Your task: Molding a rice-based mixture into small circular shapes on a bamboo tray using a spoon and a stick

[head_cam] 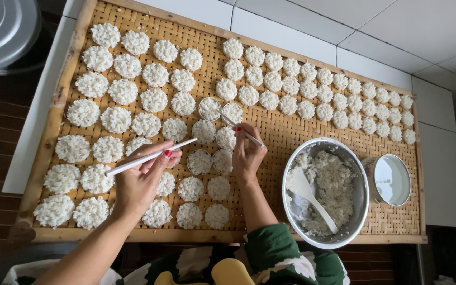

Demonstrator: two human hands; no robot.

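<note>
Fingers [159, 158] of the left hand [141, 182] pinch a long white stick [151, 156], which slants up and to the right so that its tip ends just beside a small round metal ring mould [203, 131] packed with rice. Close by, the right hand [247, 153] has its fingers closed on the handle of a slim metal spoon [236, 124], whose far end reaches into the ring moulds farthest from the person, at one filled ring [210, 108]. Several such rings sit tight together between the two hands, each holding white rice.

All of it lies on a wide woven bamboo tray [291, 132] with a wooden frame, which rests on a white tiled desk [376, 31]. Round rice cakes [116, 120] crowd the tray's left half in rows, right up around the left wrist, and a second band of smaller rice cakes [344, 100] runs along the far edge toward the right. Near the right forearm stands a steel bowl [362, 195] of cooked rice with a white rice paddle [312, 198] lying in it. Touching the bowl's right side is a white enamel cup [391, 179], tipped so its mouth shows. A grey plastic lid [1, 29] sits off the tray at the far left corner. A green-and-white sleeve [275, 248] covers the right arm above the elbow.
</note>
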